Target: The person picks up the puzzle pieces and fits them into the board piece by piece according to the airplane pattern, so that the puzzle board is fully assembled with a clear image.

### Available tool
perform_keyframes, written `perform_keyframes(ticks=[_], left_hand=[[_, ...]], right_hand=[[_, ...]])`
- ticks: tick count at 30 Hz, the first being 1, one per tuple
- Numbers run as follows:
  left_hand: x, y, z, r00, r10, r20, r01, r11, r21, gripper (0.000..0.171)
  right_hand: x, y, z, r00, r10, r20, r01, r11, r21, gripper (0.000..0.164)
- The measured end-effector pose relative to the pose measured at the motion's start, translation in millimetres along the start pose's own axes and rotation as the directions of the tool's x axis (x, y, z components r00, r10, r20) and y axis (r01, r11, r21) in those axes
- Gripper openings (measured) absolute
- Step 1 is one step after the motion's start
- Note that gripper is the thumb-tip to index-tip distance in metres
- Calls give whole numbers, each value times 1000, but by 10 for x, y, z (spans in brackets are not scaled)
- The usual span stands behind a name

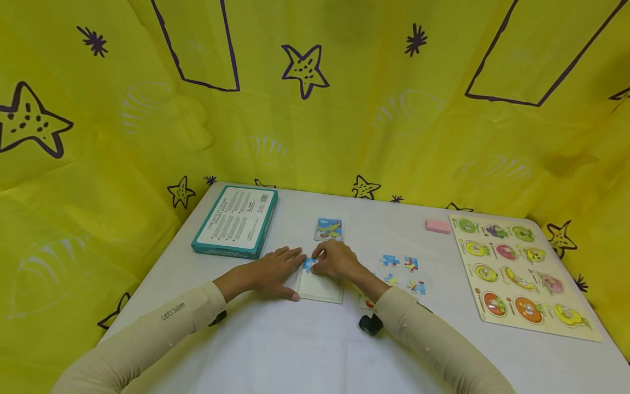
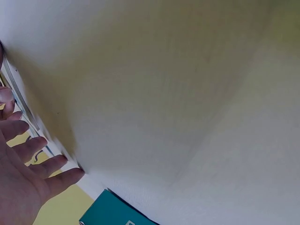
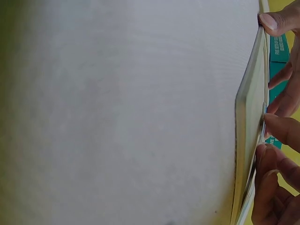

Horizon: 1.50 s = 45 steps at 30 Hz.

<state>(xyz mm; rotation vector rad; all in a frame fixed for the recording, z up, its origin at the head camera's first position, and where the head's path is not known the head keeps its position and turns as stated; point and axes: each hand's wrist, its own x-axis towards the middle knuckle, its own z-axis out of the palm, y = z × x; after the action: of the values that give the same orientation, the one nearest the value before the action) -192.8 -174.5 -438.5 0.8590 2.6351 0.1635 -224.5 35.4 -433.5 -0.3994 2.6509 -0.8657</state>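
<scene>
A small pale puzzle tray (image 1: 321, 289) lies on the table in front of me. My left hand (image 1: 276, 272) rests along its left side, fingers stretched out and thumb near the lower left corner. With bent fingers and thumb, my right hand (image 1: 337, 259) pinches a blue jigsaw piece (image 1: 309, 265) at the tray's upper left. The right wrist view shows the tray edge-on (image 3: 240, 126), with fingertips of both hands at it. Spread fingers (image 2: 58, 180) of the left hand appear in the left wrist view. Just beyond the tray is a picture card (image 1: 328, 229) with a yellow figure on blue.
Several loose jigsaw pieces (image 1: 389, 261) lie right of the tray, some partly behind the right forearm. A teal box (image 1: 236, 219) stands at the back left. Farther right are a pink block (image 1: 437, 226) and a fruit puzzle board (image 1: 496, 279). A yellow curtain (image 1: 315, 120) hangs behind the table.
</scene>
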Motion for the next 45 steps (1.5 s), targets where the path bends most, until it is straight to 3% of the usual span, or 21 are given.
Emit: perform_keyframes(ticks=[15, 22, 30, 35, 40, 45], left_hand=[[-36, 48, -25, 999, 11, 32, -12, 1000, 8, 92], [-43, 86, -51, 998, 1, 56, -2, 1000, 12, 92], [-24, 83, -43, 998, -19, 59, 18, 999, 29, 92], [-16, 74, -25, 998, -23, 55, 21, 999, 44, 92], [-7, 70, -11, 998, -32, 50, 29, 998, 57, 93], [-5, 76, -18, 998, -33, 49, 31, 998, 50, 93]], right_hand=[[-8, 13, -51, 1000, -19, 13, 19, 1000, 13, 28], [-17, 166, -139, 993, -92, 69, 80, 984, 159, 32], [-161, 515, -440, 971, -230, 67, 199, 929, 312, 36], [-301, 796, -655, 983, -180, 29, 158, 923, 352, 35], [-422, 1079, -798, 998, -66, -12, 66, 940, 334, 35], [-537, 1315, -883, 998, 33, -56, -14, 948, 319, 35]])
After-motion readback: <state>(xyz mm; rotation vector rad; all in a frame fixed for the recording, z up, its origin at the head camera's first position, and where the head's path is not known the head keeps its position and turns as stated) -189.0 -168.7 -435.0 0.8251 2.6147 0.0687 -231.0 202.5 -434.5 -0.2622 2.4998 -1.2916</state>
